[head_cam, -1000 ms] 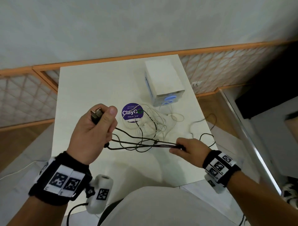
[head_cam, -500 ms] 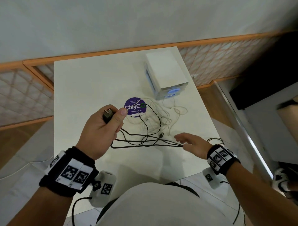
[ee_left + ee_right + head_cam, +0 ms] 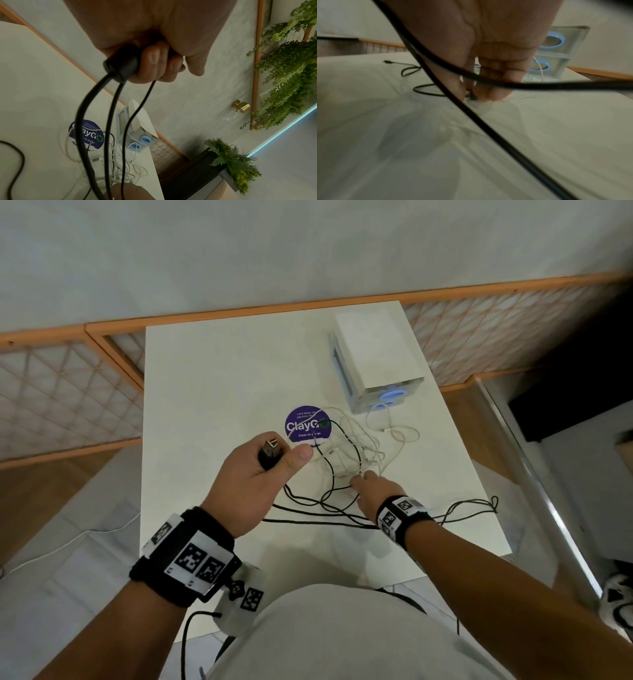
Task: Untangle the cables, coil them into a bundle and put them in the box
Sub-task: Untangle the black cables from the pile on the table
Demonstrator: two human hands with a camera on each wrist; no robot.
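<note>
Left hand point(image 3: 253, 484) raised above white table point(image 3: 212, 392), fist clamped on black cable point(image 3: 308, 501) at its USB plug point(image 3: 270, 451). Right hand point(image 3: 373, 491) reaching down into tangle; fingertips point(image 3: 489, 94) at a strand, actual pinch indeterminate. White cables point(image 3: 359, 450) heaped between purple sticker point(image 3: 305, 424) and box point(image 3: 376, 364), overlapping both.

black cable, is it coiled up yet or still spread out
Spread out. The black cable trails in loose loops across the table, its USB plug gripped in the left hand.

"ClayGo" on purple sticker point(image 3: 307, 425)
</note>
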